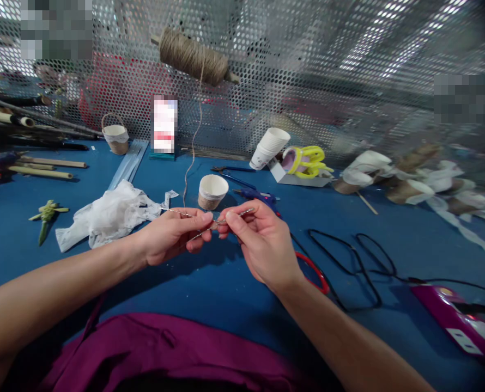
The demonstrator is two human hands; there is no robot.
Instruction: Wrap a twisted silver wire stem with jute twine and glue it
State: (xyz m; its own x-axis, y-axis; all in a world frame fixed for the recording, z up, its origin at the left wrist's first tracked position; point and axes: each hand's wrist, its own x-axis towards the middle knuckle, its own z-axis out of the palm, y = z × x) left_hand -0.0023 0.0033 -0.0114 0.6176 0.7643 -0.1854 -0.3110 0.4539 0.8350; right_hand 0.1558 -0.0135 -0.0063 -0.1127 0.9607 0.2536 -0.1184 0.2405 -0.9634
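A thin, twisted strand (221, 221), wiry and faintly glinting, is held just above the blue tabletop (210, 294), on the near side of a small cup (210, 202). It is pinched between thumb and fingers by the left hand (175, 234) and by the right hand (262, 239), whose fingertips are brought close together. Its long axis is laid roughly crosswise, the right end tilted up and away past the right fingers; another length is slanted down to the left beneath the left thumb.

The cup is stood upright, its white inner wall exposed and its outside wrapped in coarse brown fabric below a pale band. Rough brown twine is wound on a spool (193, 57), from which one strand is hung down behind the left hand; whether it is joined to the pinched piece cannot be told. Crumpled, sheer white fabric (115, 209) is heaped at left. White paper cups (269, 147) are nested in a tilted stack, and yellow loops (310, 162) are held in a shallow white box (302, 182).
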